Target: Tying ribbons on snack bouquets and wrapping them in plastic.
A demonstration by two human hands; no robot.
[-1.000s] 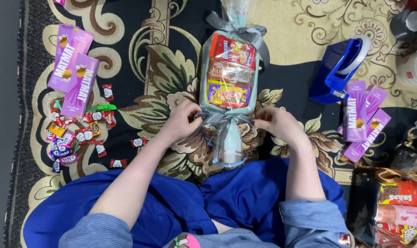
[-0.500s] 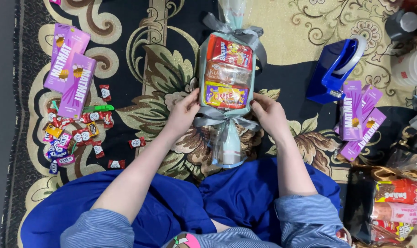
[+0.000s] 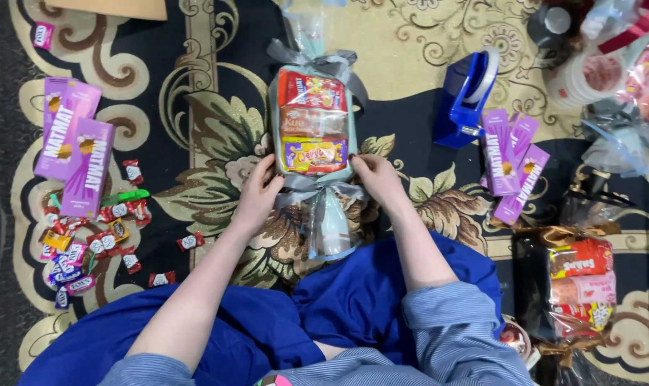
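A clear cellophane gift pack (image 3: 314,132) lies on the patterned carpet in front of me, holding a stack of red, brown and purple snack packets. Grey ribbon (image 3: 317,187) is tied around both of its ends. My left hand (image 3: 258,194) touches the pack's near left corner by the ribbon bow. My right hand (image 3: 376,180) rests against its near right corner, fingers on the ribbon. Whether the fingers pinch the ribbon is hard to see.
Purple snack boxes (image 3: 74,143) and several small wrapped candies (image 3: 88,239) lie at the left. A blue tape dispenser (image 3: 467,96) and more purple boxes (image 3: 512,164) sit at the right. Another wrapped pack (image 3: 580,286) with a gold bow lies at lower right.
Both hands have moved slightly away from me, from the ribbon knot up to the pack's near corners. The view has shifted a little.
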